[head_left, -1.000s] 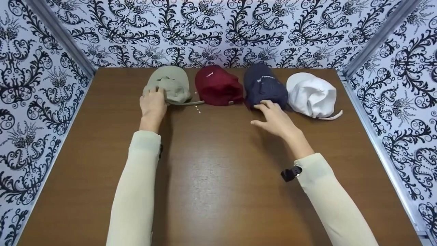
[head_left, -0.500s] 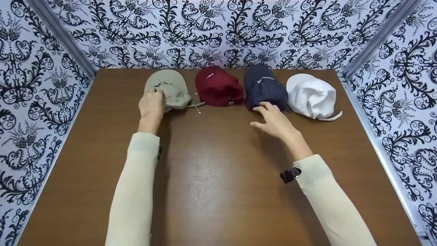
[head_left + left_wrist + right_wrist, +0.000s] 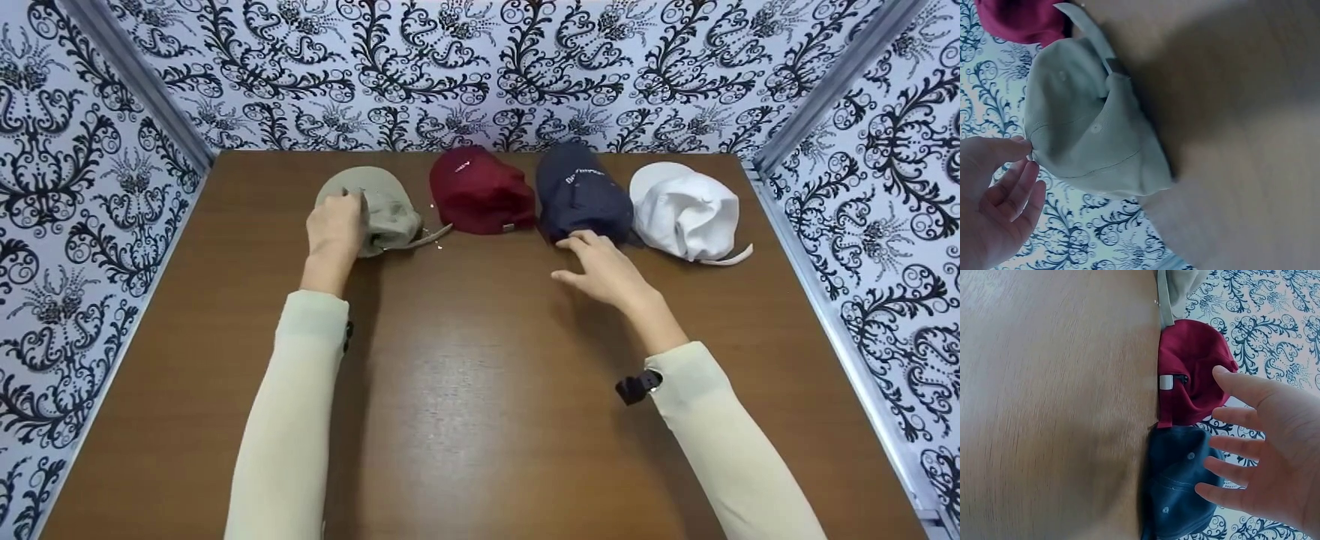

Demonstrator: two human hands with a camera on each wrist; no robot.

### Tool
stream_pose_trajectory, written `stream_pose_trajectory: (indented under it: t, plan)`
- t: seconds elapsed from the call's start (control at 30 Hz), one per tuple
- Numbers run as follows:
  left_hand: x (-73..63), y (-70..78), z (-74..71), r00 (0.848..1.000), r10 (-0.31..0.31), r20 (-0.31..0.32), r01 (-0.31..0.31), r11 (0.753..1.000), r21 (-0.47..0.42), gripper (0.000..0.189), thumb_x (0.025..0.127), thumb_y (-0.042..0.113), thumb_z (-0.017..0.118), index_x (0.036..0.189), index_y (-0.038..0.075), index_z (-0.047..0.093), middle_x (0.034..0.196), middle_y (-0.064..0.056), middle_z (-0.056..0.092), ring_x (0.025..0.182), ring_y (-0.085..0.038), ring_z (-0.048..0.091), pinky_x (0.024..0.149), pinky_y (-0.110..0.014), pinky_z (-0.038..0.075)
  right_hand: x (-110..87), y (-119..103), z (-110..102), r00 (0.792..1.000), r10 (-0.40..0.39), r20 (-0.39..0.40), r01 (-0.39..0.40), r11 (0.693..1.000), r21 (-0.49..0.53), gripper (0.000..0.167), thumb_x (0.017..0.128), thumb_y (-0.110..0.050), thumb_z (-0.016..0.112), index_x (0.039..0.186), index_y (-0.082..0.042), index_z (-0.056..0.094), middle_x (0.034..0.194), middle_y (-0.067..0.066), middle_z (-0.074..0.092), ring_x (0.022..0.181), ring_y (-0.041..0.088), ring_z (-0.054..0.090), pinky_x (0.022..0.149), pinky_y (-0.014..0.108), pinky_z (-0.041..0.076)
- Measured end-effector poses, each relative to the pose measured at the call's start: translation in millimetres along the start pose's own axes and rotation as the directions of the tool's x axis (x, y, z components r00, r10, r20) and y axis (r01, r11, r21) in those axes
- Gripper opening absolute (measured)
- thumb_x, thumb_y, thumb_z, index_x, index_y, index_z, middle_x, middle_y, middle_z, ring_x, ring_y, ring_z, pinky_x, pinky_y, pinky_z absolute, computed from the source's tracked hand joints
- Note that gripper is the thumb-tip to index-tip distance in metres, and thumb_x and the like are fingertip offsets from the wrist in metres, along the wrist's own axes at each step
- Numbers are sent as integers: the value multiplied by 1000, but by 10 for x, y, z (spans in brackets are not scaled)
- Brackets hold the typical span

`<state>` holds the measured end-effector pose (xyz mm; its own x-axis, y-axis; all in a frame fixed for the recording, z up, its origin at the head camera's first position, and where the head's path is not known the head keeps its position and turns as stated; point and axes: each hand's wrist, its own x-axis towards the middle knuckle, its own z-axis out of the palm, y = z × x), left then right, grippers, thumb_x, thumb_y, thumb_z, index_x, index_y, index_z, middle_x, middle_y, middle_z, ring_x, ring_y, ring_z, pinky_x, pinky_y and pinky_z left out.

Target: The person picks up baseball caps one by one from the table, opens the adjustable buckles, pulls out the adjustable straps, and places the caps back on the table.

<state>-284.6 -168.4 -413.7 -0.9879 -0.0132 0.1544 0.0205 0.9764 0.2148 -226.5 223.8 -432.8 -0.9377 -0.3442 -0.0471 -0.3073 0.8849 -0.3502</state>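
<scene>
Four caps are lying in a row along the far side of a brown, wood-grained table [image 3: 465,390]. At the row's left end, a soft sage-green cloth cap with a rounded crown [image 3: 394,214] is sitting beneath the person's left hand [image 3: 334,229]. In the head view, the back of this hand is hiding its fingertips; the left wrist view is revealing the thumb and forefinger pinching the crown, the remaining fingers curving loosely beside it. That view is also showing pale eyelets [image 3: 1096,128], seam stitching and a narrow strap [image 3: 1094,36]. Whether the cap is resting fully on the table, one cannot tell.

The right hand [image 3: 607,270] is hovering at the near edge of a dark navy cloth cap [image 3: 585,206]. The right wrist view is showing its thumb and fingers standing apart, gripping nothing; contact with the navy cap is remaining uncertain. A deep-red cloth cap [image 3: 480,191] is lying between the green and navy caps, its white tag [image 3: 1166,382] appearing most clearly in the right wrist view. Only the head view is showing the crumpled white cloth cap [image 3: 688,214] and the pale lettering [image 3: 585,175] on the navy cap.
</scene>
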Motion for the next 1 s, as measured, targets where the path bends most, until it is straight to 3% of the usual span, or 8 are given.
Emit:
stream_pose_trajectory:
  t: [0.27,0.5,1.0]
  plan:
    - [-12,94,-139,1000,15,-26,-16,998,-55,27,100,15,48,113,1,67,117,-23,62,108,-44,60,89,-59,53,-10,-5,8,1000,7,28,-7,1000,-4,61,94,-39,66,144,-7,50,146,19,51,136,42,46,116,54,36]
    - [-21,136,-262,998,59,-21,-61,995,-74,18,95,12,59,110,5,65,117,-23,62,109,-44,59,89,-57,53,-14,-10,5,999,12,42,-11,1000,-7,60,95,-40,64,144,-9,51,148,19,50,138,42,45,116,55,35]
    - [-71,241,-476,995,96,34,-93,992,-86,22,91,1,58,111,5,67,121,-22,60,114,-44,58,94,-56,52,-11,-13,60,999,-6,45,5,1000,21,57,94,-36,66,142,-8,53,145,19,54,137,37,48,114,53,38]
